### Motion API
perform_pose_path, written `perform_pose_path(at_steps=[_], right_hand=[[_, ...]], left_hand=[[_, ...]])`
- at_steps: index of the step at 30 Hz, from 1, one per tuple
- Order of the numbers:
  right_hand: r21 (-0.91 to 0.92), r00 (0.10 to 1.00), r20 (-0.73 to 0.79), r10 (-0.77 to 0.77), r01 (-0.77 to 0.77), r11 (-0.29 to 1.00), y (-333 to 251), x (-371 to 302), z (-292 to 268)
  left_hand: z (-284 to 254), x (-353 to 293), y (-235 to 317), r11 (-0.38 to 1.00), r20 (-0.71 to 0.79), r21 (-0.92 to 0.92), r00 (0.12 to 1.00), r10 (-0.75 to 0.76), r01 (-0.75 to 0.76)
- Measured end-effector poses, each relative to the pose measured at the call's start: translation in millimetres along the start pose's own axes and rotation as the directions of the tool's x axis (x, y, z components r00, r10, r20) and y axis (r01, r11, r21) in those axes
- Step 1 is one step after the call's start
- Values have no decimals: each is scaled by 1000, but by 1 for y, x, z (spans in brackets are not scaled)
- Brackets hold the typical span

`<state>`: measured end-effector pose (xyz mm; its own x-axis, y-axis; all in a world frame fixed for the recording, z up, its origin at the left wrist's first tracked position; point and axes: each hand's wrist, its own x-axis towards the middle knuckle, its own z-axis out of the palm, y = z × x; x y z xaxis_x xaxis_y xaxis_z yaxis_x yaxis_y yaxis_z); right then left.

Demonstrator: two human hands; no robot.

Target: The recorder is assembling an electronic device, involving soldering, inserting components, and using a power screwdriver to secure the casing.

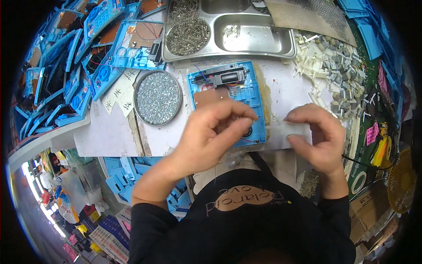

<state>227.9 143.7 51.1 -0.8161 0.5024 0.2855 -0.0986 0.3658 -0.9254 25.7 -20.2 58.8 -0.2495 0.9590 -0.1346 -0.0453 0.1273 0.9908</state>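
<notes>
A light-blue plastic housing [258,99] lies in front of me, with a black motor-like cylinder [229,78], thin wires and a brown board [211,97] inside. My left hand [215,132] is over its near part. Thumb and forefinger are pinched together there, and whatever they hold is too small to make out. To the right of the housing is my right hand [320,137], its thumb and forefinger curved but apart. A hazy whitish patch [281,134] shows beside those fingertips; whether they touch it is unclear.
A round dish of small silvery screws [158,97] stands left of the housing. Behind is a steel compartment tray [255,50] with small metal parts. White and grey plastic pieces [325,66] are heaped at right. Blue housings [74,75] pile up at far left.
</notes>
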Motion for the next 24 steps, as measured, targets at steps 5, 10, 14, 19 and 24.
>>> perform_pose_path(at_steps=[5, 10, 14, 19, 24], right_hand=[[-189, 979, 164, -119, 150, 971, -8, 14, 12], [-272, 954, 222, -202, 259, 927, -10, 18, 22], [-304, 926, 295, -234, 323, 896, -11, 14, 20], [-12, 982, 177, -69, 73, 997, 7, -6, 0], [18, 995, 104, -8, 6, 1000, 8, -15, -10]], left_hand=[[1, -22, -23, 758, 92, -560, 934, -344, 334], [3, -25, -23, 814, 78, -446, 922, -379, 372], [6, -24, -17, 980, 57, -41, 980, -192, 195], [-11, 23, -10, 809, 92, 564, 986, 136, -164], [9, 47, -18, 306, 246, 922, 969, 16, -239]])
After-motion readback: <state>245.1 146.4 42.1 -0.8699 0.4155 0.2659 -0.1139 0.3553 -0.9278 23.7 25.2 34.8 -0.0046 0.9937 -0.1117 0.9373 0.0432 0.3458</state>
